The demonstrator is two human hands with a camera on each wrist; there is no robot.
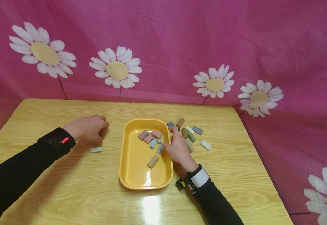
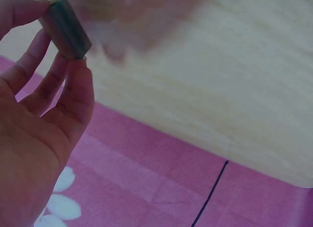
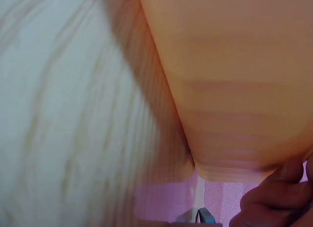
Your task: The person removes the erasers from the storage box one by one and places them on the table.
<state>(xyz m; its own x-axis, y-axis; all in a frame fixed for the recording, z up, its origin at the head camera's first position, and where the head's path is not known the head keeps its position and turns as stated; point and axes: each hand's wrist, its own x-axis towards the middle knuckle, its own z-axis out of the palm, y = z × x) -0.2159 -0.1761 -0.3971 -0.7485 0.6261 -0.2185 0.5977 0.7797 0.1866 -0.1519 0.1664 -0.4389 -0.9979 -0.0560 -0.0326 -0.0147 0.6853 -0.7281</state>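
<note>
Tray (image 1: 135, 172) on table (image 1: 245, 175); blocks (image 1: 148, 138) inside, mostly in its far right part. Lone block (image 1: 96, 149) left of tray; block cluster (image 1: 191, 136) right of it. Curtain (image 1: 163, 47) behind table.

Through the left wrist view I see the left hand (image 2: 36, 129) with its palm toward me, pinching a dark, greenish block (image 2: 68, 29) at its fingertips. The block tilts, one digit at its upper end and fingertips against its lower end. Beside it I get a brownish blur (image 2: 142, 16), too smeared for me to identify. Behind lies the pale, wood-grained surface (image 2: 220, 85), and past its slanting edge a pink cloth (image 2: 146, 173) with white petals (image 2: 63, 206) and a thin dark line (image 2: 210, 192).
</note>
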